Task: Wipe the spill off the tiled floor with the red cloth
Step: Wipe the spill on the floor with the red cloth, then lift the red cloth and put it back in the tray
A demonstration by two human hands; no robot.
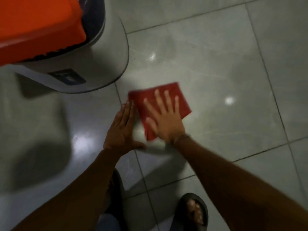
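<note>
A folded red cloth lies flat on the grey tiled floor in the middle of the view. My right hand presses down on it with the palm flat and the fingers spread. My left hand rests flat on the tile just left of the cloth, fingers together, its fingertips by the cloth's left corner. The floor near the cloth shines with faint streaks; I cannot make out a distinct spill.
A grey bin with an orange lid stands at the upper left, its curved base close to the cloth. My feet in dark sandals are at the bottom edge. Bare tiles stretch to the right and top.
</note>
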